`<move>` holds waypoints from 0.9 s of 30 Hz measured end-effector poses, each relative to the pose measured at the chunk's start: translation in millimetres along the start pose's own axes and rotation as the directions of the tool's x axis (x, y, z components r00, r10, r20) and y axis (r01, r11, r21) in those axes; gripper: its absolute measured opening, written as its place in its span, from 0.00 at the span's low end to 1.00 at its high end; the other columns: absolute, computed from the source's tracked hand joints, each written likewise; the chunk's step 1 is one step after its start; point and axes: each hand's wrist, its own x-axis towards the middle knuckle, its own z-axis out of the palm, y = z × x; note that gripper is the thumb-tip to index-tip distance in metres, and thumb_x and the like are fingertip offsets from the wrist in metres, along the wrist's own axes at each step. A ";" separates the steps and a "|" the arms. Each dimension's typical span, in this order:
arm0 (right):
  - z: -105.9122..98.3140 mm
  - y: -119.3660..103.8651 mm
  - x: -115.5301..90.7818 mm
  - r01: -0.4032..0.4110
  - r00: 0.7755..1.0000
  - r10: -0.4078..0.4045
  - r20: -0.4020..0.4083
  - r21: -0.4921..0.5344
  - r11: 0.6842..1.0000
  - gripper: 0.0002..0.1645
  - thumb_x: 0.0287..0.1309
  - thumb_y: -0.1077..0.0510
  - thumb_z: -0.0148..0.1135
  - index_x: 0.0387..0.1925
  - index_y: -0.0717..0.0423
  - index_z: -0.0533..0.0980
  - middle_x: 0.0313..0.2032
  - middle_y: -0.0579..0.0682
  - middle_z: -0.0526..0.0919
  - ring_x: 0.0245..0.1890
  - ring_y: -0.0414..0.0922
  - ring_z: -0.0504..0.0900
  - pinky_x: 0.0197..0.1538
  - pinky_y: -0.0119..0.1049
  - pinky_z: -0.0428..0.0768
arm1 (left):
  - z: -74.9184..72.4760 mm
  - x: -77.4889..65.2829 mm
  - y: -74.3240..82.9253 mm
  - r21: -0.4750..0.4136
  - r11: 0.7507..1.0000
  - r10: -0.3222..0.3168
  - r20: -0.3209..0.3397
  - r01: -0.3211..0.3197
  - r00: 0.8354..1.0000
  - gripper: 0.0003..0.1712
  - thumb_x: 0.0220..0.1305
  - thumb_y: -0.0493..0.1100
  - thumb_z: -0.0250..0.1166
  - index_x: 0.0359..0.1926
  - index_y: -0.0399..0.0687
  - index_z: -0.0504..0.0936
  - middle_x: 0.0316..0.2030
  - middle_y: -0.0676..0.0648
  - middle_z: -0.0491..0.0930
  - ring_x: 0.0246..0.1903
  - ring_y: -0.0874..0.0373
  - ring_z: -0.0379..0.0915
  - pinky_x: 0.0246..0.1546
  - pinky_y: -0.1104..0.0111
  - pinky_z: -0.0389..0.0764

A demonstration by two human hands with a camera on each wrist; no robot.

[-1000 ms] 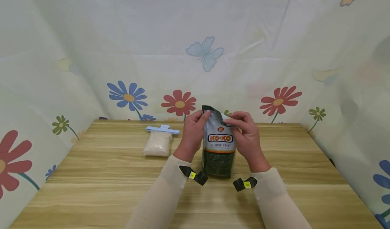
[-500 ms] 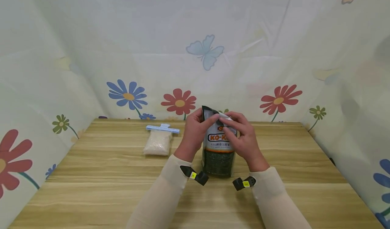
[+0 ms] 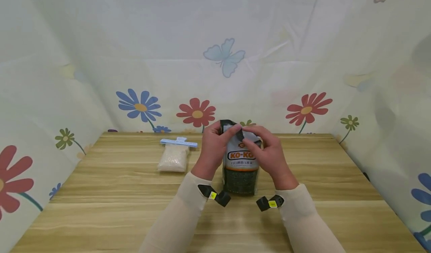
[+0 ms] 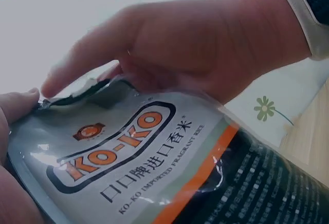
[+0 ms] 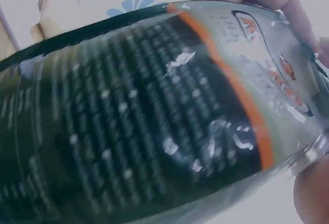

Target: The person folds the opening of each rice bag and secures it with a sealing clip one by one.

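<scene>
A KO-KO rice bag, silver above and dark green below, stands upright on the table between both hands. My left hand grips its top left edge, with the thumb on the front near the middle of the rim. My right hand pinches the top right part, thumb in front and fingers at the rim. Some of the dark rim is folded down over the front. In the left wrist view the bag's printed front fills the lower part, below my right hand. The fingers behind the bag are hidden.
Left of the bag, a small clear bag of white grains lies on the wooden table, a pale blue sealing clip across its top. A flowered cloth surrounds the table at the back and sides.
My left thumb has slid right along the rim. My right thumb has come up onto the bag's front near it, and the rim's fold has shifted. The small bag stays put.
</scene>
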 end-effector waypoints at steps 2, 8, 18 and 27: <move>-0.4 -3.3 0.6 -0.068 0.997 0.068 -0.027 0.013 0.998 0.19 0.63 0.64 0.60 0.56 0.56 0.77 0.50 0.57 0.82 0.50 0.32 0.78 0.48 0.26 0.77 | -0.1 -0.7 1.1 0.006 1.000 0.002 0.008 -0.002 1.000 0.17 0.57 0.52 0.71 0.38 0.43 0.83 0.30 0.49 0.81 0.32 0.55 0.81 0.35 0.66 0.83; -1.4 -6.8 3.6 -0.219 0.976 0.219 0.003 0.014 0.976 0.17 0.64 0.58 0.61 0.54 0.52 0.79 0.46 0.53 0.83 0.41 0.35 0.79 0.41 0.29 0.79 | -0.8 -1.6 1.6 -0.011 1.000 0.012 0.030 -0.012 0.999 0.15 0.59 0.49 0.70 0.39 0.42 0.83 0.30 0.49 0.81 0.31 0.55 0.81 0.35 0.65 0.83; -0.1 -6.3 4.7 -0.233 0.972 0.234 -0.011 0.049 0.971 0.09 0.60 0.57 0.66 0.41 0.56 0.83 0.34 0.51 0.84 0.30 0.39 0.81 0.33 0.33 0.81 | -0.5 -2.1 2.5 -0.057 0.998 -0.003 0.051 0.006 0.999 0.17 0.61 0.49 0.69 0.45 0.42 0.85 0.34 0.49 0.84 0.34 0.55 0.82 0.38 0.65 0.83; -3.1 -9.0 5.4 -0.254 0.966 0.256 -0.029 0.051 0.966 0.10 0.57 0.57 0.69 0.37 0.60 0.85 0.31 0.58 0.86 0.26 0.37 0.83 0.31 0.32 0.82 | 1.7 -4.7 3.8 -0.057 0.998 0.040 0.051 -0.037 0.998 0.17 0.62 0.48 0.67 0.45 0.39 0.84 0.32 0.51 0.84 0.33 0.56 0.83 0.37 0.65 0.83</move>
